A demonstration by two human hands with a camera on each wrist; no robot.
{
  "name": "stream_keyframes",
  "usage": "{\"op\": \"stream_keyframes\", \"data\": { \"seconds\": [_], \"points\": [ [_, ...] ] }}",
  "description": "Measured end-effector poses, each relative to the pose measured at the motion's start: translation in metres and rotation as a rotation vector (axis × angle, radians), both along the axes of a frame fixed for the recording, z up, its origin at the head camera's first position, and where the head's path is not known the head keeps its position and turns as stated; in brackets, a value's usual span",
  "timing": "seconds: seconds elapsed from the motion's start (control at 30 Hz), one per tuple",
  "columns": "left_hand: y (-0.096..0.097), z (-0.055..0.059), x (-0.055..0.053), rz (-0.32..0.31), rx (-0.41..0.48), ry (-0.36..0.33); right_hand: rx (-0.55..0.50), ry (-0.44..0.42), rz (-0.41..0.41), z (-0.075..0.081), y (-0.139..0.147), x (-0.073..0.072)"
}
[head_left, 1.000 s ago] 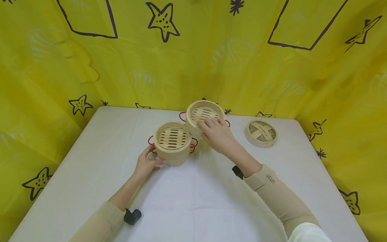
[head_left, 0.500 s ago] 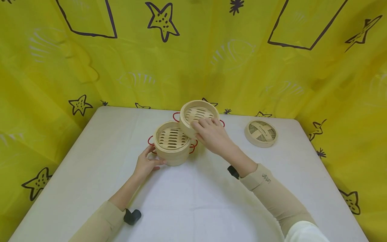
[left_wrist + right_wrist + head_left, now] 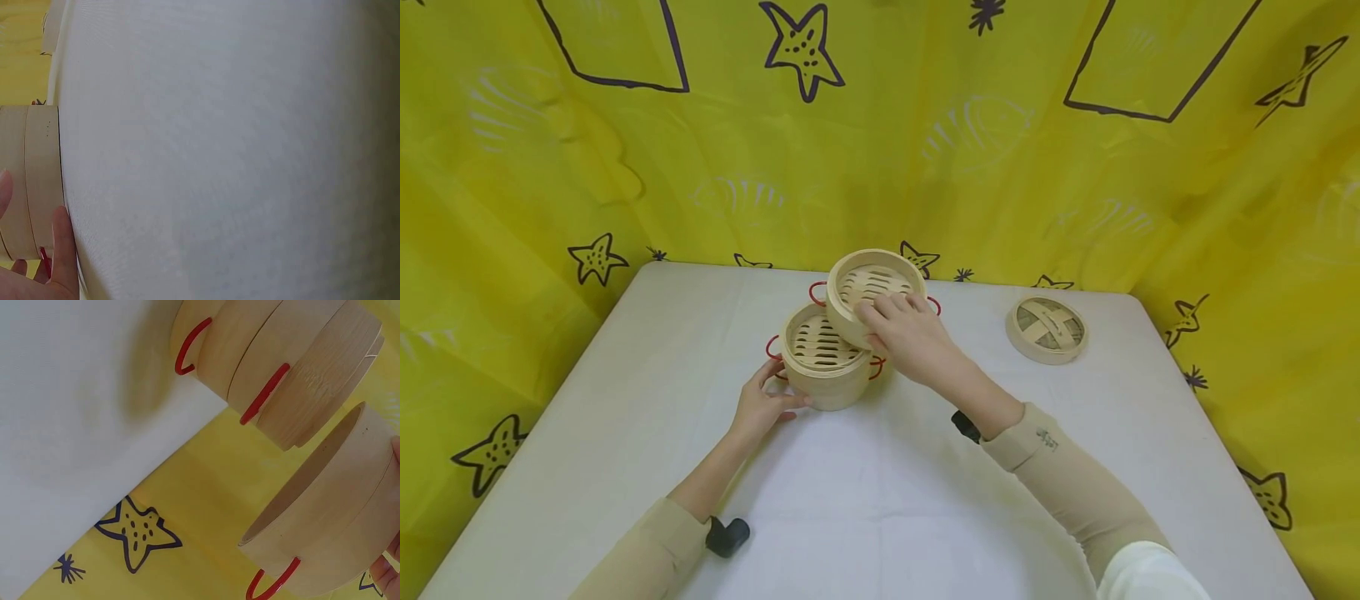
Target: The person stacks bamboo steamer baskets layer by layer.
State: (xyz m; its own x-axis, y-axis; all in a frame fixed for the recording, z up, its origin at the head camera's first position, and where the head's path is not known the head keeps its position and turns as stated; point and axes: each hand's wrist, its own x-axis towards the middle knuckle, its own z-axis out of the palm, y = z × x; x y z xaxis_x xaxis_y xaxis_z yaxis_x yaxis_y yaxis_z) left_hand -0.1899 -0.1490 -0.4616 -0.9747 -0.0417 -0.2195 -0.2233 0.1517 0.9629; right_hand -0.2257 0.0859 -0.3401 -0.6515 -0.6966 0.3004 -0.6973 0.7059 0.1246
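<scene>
In the head view my left hand (image 3: 760,408) grips the side of a bamboo steamer stack (image 3: 826,390) standing on the white table, thumb along its front. The left wrist view shows those fingers (image 3: 62,240) low against the stack's wall. My right hand (image 3: 912,337) holds another bamboo steamer basket (image 3: 842,315) by its near rim, raised and tilted over the stack's back right part. It has a slatted base and red side handles. From the right wrist, this basket (image 3: 331,500) shows a gap between it and the stack's top rim (image 3: 337,375). It hides part of the stack's slats.
A round bamboo lid (image 3: 1047,331) with crossed strips lies at the right on the white tablecloth (image 3: 880,508). Behind the table hangs a yellow curtain (image 3: 880,167) with star drawings, close to the back edge.
My right hand has moved left with the raised steamer basket, which now overlaps more of the stack in the head view. The left hand and the lid have stayed put.
</scene>
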Motion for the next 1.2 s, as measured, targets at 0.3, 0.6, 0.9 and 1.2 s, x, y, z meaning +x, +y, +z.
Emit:
{"op": "stream_keyframes", "data": {
  "seconds": [0.3, 0.6, 0.9, 1.2],
  "points": [
    [0.0, 0.002, 0.001, 0.002, 0.013, 0.001, 0.0, 0.01, 0.021, 0.001, -0.01, 0.001],
    [0.001, 0.003, 0.001, 0.004, 0.015, 0.001, 0.011, 0.025, 0.055, 0.002, -0.021, 0.004],
    [0.001, 0.003, 0.002, -0.001, 0.02, -0.002, 0.011, 0.033, 0.08, 0.0, -0.03, 0.007],
    [0.002, 0.004, 0.003, -0.001, 0.026, -0.003, 0.019, 0.081, 0.105, -0.001, -0.037, 0.01]
  ]
}}
